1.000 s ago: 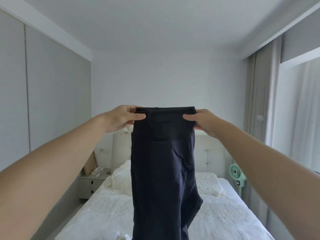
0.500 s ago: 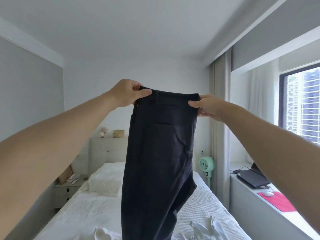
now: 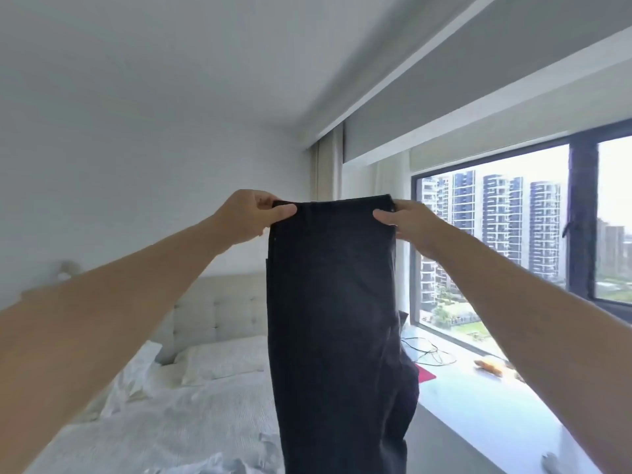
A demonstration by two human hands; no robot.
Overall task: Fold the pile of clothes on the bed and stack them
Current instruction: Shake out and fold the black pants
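Dark trousers hang straight down, waistband level on top, above the white bed.

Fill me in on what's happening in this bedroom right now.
A person is holding up a pair of dark trousers by the waistband, arms stretched out. The left hand pinches one corner and the right hand pinches the other, so the legs hang straight down, above the bed. The trousers are not yet folded. Some pale clothing lies crumpled on the bed below.
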